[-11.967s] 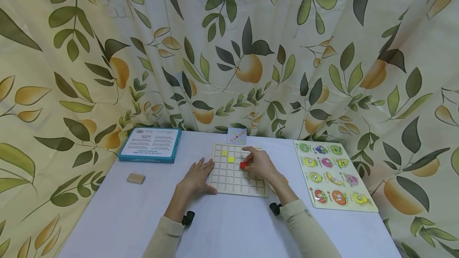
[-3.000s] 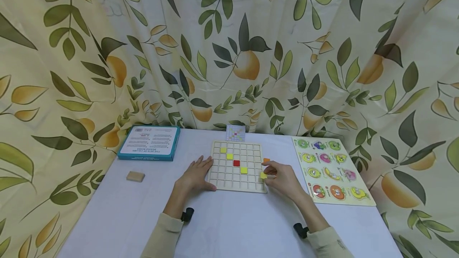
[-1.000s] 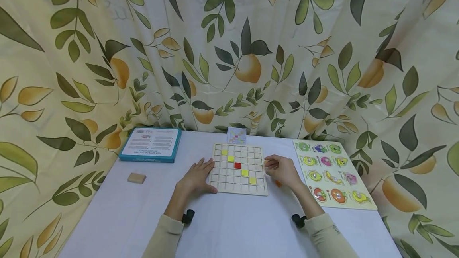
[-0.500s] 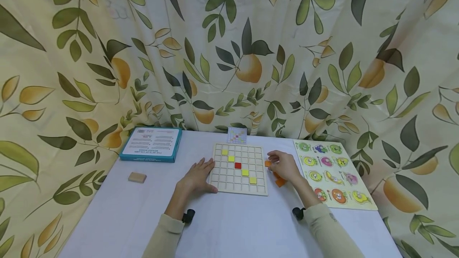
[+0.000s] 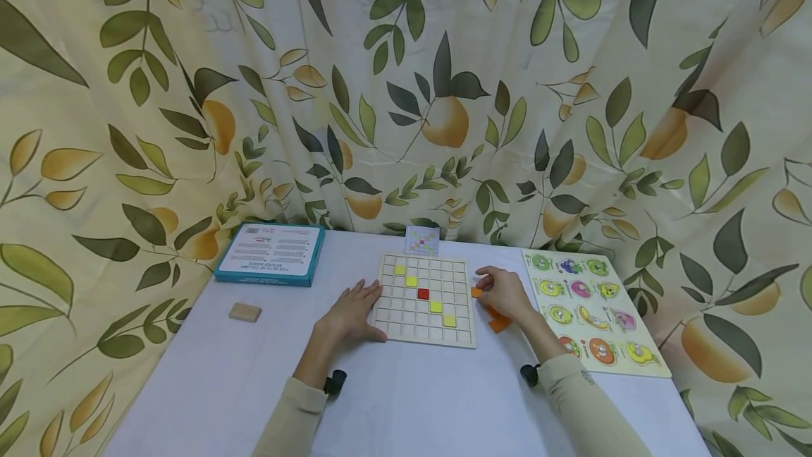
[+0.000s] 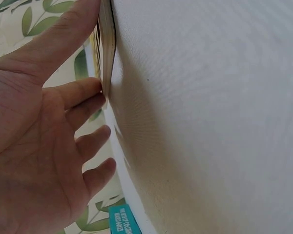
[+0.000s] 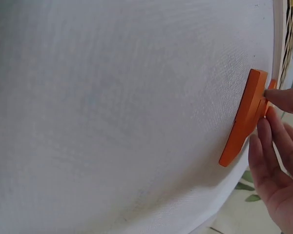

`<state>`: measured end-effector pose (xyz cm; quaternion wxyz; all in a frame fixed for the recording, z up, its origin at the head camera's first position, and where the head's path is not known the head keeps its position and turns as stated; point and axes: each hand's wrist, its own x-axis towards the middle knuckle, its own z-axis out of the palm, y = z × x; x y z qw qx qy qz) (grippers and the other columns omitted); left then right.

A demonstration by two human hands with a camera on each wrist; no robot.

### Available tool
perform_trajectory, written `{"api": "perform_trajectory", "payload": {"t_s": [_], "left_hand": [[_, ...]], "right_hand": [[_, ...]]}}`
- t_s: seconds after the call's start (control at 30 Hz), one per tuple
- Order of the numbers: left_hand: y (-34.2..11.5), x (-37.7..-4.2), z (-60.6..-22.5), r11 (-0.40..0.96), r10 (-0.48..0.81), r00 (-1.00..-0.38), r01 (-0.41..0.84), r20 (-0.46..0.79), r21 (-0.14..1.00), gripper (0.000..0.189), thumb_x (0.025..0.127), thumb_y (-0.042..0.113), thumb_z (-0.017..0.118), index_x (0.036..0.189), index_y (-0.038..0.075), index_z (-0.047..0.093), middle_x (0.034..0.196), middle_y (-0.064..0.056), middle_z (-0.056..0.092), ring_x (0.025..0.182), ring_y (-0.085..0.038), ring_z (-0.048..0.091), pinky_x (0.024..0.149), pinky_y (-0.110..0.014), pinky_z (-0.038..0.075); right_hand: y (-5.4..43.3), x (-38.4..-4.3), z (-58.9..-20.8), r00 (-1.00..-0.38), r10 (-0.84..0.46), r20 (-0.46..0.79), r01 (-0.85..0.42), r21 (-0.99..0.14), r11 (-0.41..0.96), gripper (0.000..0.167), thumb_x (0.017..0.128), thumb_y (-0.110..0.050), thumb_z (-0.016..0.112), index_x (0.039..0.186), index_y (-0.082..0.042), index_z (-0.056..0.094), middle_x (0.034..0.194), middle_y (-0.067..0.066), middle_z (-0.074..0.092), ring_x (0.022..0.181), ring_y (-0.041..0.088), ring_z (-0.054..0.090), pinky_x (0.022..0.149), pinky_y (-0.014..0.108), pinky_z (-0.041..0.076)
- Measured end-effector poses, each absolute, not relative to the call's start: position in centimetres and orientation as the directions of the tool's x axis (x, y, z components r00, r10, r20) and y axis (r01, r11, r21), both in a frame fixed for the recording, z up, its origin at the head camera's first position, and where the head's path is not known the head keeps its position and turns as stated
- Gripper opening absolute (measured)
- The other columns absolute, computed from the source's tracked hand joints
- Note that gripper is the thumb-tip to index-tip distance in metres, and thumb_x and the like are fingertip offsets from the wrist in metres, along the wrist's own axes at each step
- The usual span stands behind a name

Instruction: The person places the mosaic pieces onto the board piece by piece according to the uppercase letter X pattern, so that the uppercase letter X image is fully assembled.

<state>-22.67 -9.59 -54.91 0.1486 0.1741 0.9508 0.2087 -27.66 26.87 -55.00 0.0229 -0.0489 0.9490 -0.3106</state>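
Teal box [image 5: 270, 254], lettered "FIVE SETS OF COLUMN BEADED BOXES"

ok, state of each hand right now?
Left hand: open, touching the left side of the grid board.
Right hand: closed, pinching an orange piece.

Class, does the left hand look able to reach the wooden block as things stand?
Probably yes: only bare tablecloth shows between the left hand and the wooden block, though that hand touches the grid board.
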Motion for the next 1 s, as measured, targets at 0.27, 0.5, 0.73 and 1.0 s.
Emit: {"api": "perform_trajectory", "payload": {"t_s": [0.27, 0.5, 0.73, 1.0], "left_hand": [[-9.6, -22.6, -55.2, 0.846, 0.400, -0.891, 0.270, -0.213, 0.459, 0.108, 0.079, 0.044, 0.091, 0.163, 0.008, 0.034, 0.172, -0.006, 0.027, 0.161, -0.033, 0.012, 0.130, -0.054, 0.013], [-9.6, -23.1, -56.1, 0.862, 0.394, -0.897, 0.285, -0.200, 0.419, 0.109, 0.080, 0.047, 0.089, 0.165, 0.010, 0.030, 0.173, -0.003, 0.024, 0.161, -0.031, 0.009, 0.130, -0.053, 0.011], [-9.7, -23.0, -55.3, 0.858, 0.391, -0.895, 0.271, -0.214, 0.436, 0.110, 0.077, 0.046, 0.091, 0.163, 0.008, 0.034, 0.172, -0.006, 0.028, 0.161, -0.032, 0.012, 0.130, -0.054, 0.014], [-9.6, -22.8, -55.1, 0.856, 0.399, -0.893, 0.281, -0.209, 0.435, 0.111, 0.077, 0.049, 0.091, 0.163, 0.008, 0.035, 0.171, -0.006, 0.029, 0.160, -0.034, 0.014, 0.129, -0.055, 0.014]], "right_hand": [[26.9, -27.8, -54.8, -0.996, -0.093, 0.014, -0.084, -0.574, 0.814, 0.086, 0.076, -0.003, 0.086, 0.150, 0.001, 0.044, 0.099, 0.008, 0.076, 0.085, 0.019, 0.070, 0.081, 0.041, 0.060], [26.7, -28.3, -54.0, -0.996, -0.074, 0.046, -0.086, -0.613, 0.786, 0.088, 0.079, -0.006, 0.086, 0.155, -0.003, 0.040, 0.101, 0.008, 0.076, 0.080, 0.019, 0.067, 0.074, 0.035, 0.057], [25.7, -29.3, -54.1, -0.989, -0.099, 0.107, -0.145, -0.642, 0.753, 0.094, 0.080, -0.007, 0.087, 0.158, -0.002, 0.035, 0.103, 0.009, 0.077, 0.089, 0.023, 0.070, 0.083, 0.044, 0.058], [24.1, -30.2, -53.7, -0.982, -0.140, 0.127, -0.189, -0.647, 0.739, 0.094, 0.079, 0.000, 0.081, 0.159, -0.002, 0.031, 0.103, 0.009, 0.077, 0.096, 0.028, 0.071, 0.089, 0.050, 0.057]]}}
